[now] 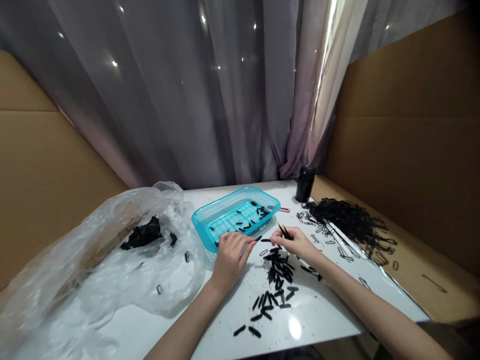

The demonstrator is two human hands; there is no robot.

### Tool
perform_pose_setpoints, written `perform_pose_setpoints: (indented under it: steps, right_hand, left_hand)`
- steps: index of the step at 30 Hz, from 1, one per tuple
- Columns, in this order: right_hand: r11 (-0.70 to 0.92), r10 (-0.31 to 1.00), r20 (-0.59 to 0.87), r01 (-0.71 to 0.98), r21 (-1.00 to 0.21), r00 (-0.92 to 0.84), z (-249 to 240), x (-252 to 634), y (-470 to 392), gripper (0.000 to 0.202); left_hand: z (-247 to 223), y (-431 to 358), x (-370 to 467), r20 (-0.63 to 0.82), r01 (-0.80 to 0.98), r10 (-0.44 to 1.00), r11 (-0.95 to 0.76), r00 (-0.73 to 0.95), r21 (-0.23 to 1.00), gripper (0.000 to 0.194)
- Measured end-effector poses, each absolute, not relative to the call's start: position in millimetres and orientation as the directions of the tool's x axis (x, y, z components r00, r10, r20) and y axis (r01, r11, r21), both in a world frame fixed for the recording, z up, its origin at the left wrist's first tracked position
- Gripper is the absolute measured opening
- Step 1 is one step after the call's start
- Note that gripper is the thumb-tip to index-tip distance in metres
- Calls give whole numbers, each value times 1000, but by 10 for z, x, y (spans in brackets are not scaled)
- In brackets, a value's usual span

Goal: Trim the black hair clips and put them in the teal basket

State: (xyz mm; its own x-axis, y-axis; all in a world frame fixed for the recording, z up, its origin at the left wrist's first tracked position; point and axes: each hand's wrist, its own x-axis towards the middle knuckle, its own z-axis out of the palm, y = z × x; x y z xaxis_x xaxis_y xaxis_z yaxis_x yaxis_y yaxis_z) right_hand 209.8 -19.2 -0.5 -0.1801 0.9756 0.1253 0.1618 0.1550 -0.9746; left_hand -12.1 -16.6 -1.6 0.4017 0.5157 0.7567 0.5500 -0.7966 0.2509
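Note:
My left hand [231, 254] is closed in a pinch on a small black elongated piece [258, 238], just in front of the blue basket [202, 226]. To its right, my right hand [296, 243] grips dark tweezers [285, 232], their two pointed tips sticking up and away. Another black piece [265, 240] lies at the right fingertips; whether they pinch it too is hard to make out. A loose pile of similar black pieces [277, 275] spreads over the white table [221, 330] below both hands. More of them lie inside the basket.
On the left, a clear plastic bag [176, 285] holds a black bundle [144, 234]. A heap of thin black loops [345, 220] sits at the right, partly on cardboard, with a black jar [305, 184] behind it. Cardboard walls [405, 95] flank the table; a grey curtain [168, 100] hangs behind.

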Motion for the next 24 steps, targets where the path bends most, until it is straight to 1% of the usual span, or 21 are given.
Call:
perform_pose_setpoints:
  steps: [4,7,11,15,20,24]
  right_hand:
    - [146,976,117,153,-977,-184,-22,2101,-200,43]
    - [152,974,123,145,-978,-191,-46,2094,-198,42]
    - [173,970,144,137,-975,-196,-79,2088,-186,43]
    - [195,964,164,137,-971,-207,-92,2097,-180,43]
    - [219,956,185,134,-967,-229,-88,2092,-185,39]
    - [226,951,190,127,-966,-243,-94,2077,-189,37]
  left_hand:
    - [-22,-165,-127,741,510,553,-794,382,330,15]
    - [-23,-188,-103,711,448,602,-782,363,433,13]
    - [-21,-256,-29,626,346,686,-727,370,593,13]
    - [-17,-306,28,527,299,769,-632,362,715,17]
    - [-12,-303,32,433,274,837,-526,336,805,22]
    - [-18,-295,27,414,246,844,-506,342,827,23]
